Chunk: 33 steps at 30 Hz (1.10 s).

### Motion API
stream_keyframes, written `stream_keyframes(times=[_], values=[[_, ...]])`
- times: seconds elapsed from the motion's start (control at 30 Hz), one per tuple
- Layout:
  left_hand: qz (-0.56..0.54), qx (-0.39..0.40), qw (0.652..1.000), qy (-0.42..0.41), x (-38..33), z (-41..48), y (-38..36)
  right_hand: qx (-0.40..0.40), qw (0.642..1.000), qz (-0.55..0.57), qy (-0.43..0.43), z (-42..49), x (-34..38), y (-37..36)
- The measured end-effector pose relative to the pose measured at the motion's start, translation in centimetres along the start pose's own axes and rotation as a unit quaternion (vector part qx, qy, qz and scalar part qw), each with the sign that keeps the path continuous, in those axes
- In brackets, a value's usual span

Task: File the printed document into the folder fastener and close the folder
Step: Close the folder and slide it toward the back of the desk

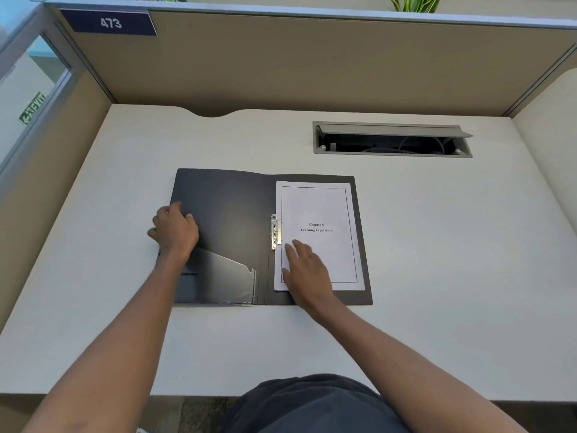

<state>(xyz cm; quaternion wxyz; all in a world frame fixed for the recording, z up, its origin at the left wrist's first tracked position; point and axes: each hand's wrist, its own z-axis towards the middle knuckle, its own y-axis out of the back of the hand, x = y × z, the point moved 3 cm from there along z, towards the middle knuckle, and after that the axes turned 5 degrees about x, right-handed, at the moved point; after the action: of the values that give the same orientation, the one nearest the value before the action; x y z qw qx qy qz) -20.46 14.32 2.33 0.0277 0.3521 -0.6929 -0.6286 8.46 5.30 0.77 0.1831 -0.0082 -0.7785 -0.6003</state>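
A dark grey folder [231, 210] lies spread flat on the desk, a clear plastic pocket [228, 279] on its left inner cover. The printed document [318, 207], a white page headed "Chapter 6 Learning Experience", rests on the right half. Its left edge sits under the metal fastener [275, 231] by the spine. My left hand [175, 229] grips the outer left edge of the folder cover. My right hand [307, 271] lies flat, fingers apart, on the lower left part of the document, just below the fastener.
The white desk [452, 260] is walled by beige partitions at the back and both sides. A grey cable hatch [392, 140] stands open at the back right. A blue sign reading 473 [109, 23] hangs at the upper left.
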Motion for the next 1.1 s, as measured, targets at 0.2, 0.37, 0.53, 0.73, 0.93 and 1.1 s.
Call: stream_keyframes(times=[0.2,0.37,0.53,0.73,0.93,1.1], values=[[-0.067,0.045,0.993,0.088,1.3,1.1,1.3,0.019,0.999,-0.042,-0.029,-0.4,1.5,-1.6],[-0.107,0.012,0.991,0.08,0.9,0.6,3.3,0.03,0.998,-0.05,-0.033,-0.6,1.5,-2.3],[-0.14,-0.032,0.989,0.035,-1.1,0.2,7.2,0.039,0.997,-0.065,-0.018,-0.8,1.1,-2.4],[-0.162,-0.028,0.986,-0.041,-4.9,-0.8,11.1,0.078,0.996,-0.048,-0.017,-0.6,0.8,-1.2],[-0.252,0.099,0.959,-0.08,-10.0,-3.7,11.7,-0.013,0.988,0.153,-0.019,1.1,5.1,7.8],[-0.303,0.176,0.93,-0.113,-14.0,-7.2,11.4,-0.098,0.942,0.321,-0.003,2.5,8.5,15.6]])
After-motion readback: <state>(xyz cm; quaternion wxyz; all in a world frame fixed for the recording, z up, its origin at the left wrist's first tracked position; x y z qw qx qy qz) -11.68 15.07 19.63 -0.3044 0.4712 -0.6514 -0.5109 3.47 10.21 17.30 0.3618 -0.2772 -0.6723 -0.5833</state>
